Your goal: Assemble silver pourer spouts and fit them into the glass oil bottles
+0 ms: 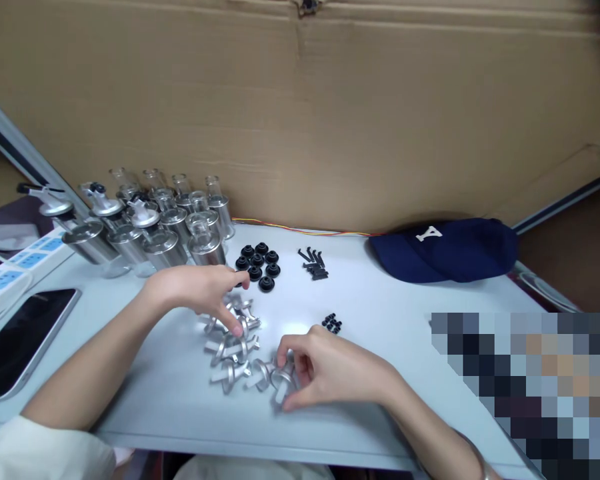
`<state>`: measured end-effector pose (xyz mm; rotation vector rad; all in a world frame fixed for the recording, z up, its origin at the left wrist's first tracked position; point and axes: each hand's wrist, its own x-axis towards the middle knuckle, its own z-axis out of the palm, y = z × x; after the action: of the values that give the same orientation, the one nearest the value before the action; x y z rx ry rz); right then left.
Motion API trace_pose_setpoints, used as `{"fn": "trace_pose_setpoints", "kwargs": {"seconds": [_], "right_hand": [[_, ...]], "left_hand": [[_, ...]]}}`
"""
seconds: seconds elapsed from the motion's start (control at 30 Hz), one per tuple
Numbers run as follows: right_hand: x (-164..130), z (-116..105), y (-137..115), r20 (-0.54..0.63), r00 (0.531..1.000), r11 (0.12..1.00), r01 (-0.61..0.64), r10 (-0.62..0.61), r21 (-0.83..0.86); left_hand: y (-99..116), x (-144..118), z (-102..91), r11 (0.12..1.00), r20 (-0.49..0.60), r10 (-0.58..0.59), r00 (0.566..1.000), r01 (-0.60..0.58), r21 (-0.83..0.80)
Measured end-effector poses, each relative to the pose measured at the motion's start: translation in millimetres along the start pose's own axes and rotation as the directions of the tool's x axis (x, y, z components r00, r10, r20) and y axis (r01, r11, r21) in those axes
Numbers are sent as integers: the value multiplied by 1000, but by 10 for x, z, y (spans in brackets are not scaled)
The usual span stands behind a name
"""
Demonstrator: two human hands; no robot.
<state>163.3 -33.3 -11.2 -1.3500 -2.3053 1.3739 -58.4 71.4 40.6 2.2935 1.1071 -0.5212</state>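
My left hand (207, 290) is over the cluster of silver pourer tops (230, 348), thumb and forefinger apart. Its thumb tip rests on or just over one of them; I cannot tell which. At the near right of the cluster, my right hand (325, 370) curls its thumb and fingers around another silver pourer top (283, 381), which stays down at the table surface. Each top has a round flange and a narrow stem. Beyond my left fingertips sit several round black stoppers (257, 260). Tiny black caps (333, 323) lie just beyond my right hand.
Glass bottles with metal sleeves (165, 250) crowd the back left, some fitted with tops. Thin black bent pieces (314, 263) lie mid-table. A navy cap (445, 252) is at the back right. A phone (27, 343) and power strip (23, 267) occupy the left; cardboard (300, 120) stands behind.
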Motion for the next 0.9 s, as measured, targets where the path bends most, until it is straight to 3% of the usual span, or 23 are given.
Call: {"fn": "trace_pose_setpoints", "kwargs": {"seconds": [0.33,0.5,0.73,0.9], "right_hand": [[25,39,65,-89,992,996,88,-85,21],[46,47,84,-102,991,995,91,-86,48],[55,44,94,-101,991,995,93,-89,30],[43,38,70,-133,985,994,111,-112,-19]], "left_hand": [[121,84,85,990,34,128,991,-130,56],[275,43,114,987,67,112,991,-118,104],[520,19,283,969,13,88,996,-89,230],[560,24,290,967,2,95,996,-93,237]]}}
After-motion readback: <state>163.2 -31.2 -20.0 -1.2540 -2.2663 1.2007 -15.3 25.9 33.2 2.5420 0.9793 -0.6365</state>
